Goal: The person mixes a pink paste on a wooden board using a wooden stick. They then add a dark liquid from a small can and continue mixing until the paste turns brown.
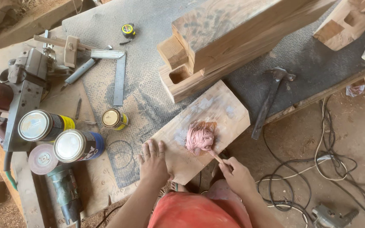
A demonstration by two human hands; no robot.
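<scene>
My left hand (153, 162) lies flat, fingers together, on the near left corner of a pale wooden board (216, 112) that rests on the workbench edge. My right hand (235, 173) grips a thin wooden stick (215, 156) whose tip sits in a blob of pink putty (200, 137) on the board's near part. Smears of pale paste mark the board above the blob.
Large timber beams with mortise holes (216, 42) lie behind the board. A hammer (271, 99) lies to the right. At left are three cans (60, 135), an electric planer (17, 93), a steel square (117, 71), a tape measure (128, 29) and a grinder (62, 185). Cables (317, 169) cover the dirt floor.
</scene>
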